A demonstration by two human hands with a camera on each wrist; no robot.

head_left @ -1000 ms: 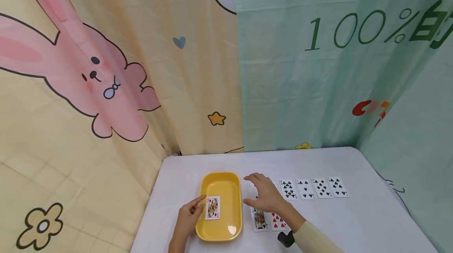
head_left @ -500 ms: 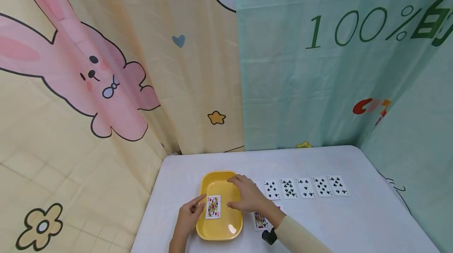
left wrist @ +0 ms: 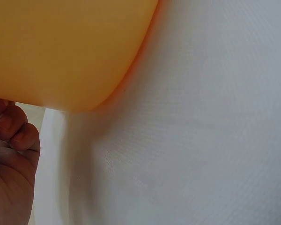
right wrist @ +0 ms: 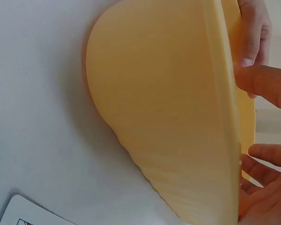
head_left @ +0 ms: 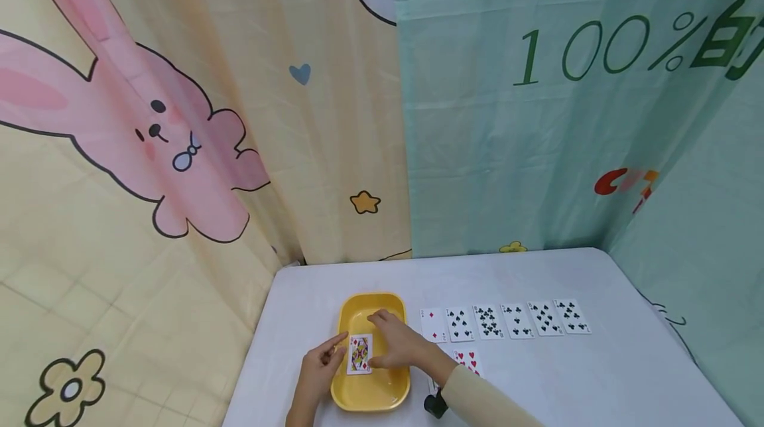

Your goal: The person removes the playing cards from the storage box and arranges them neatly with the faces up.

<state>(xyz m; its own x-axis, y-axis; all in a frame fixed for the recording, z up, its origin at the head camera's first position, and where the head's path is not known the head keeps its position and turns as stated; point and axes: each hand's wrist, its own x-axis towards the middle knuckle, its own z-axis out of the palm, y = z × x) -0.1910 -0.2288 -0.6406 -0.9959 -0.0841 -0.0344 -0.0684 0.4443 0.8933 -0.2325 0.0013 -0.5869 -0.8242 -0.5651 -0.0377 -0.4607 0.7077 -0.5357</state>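
Note:
A face card of diamonds (head_left: 359, 355) lies face up in a yellow tray (head_left: 384, 400), near its left side. My left hand (head_left: 316, 374) is at the tray's left rim, its forefinger and thumb reaching over towards the card's left edge and its other fingers loosely bent. Spread wide over the tray, my right hand (head_left: 401, 344) has its thumb at the card's lower right edge and its fingers farther up. In the right wrist view, the thumb and fingers of the right hand (right wrist: 267, 183) reach past the tray's rim (right wrist: 225, 70).
Right of the tray, a two of diamonds (head_left: 434, 325) begins a row of several black-suit cards (head_left: 517, 321). Below it lie a hearts card (head_left: 468, 361) and another card, mostly hidden by my right arm. Curtains (head_left: 334, 148) hang behind the white table (head_left: 597, 374).
My right hand has moved left from above the cards on the table to over the tray, reaching the face card. The left hand has stayed in place.

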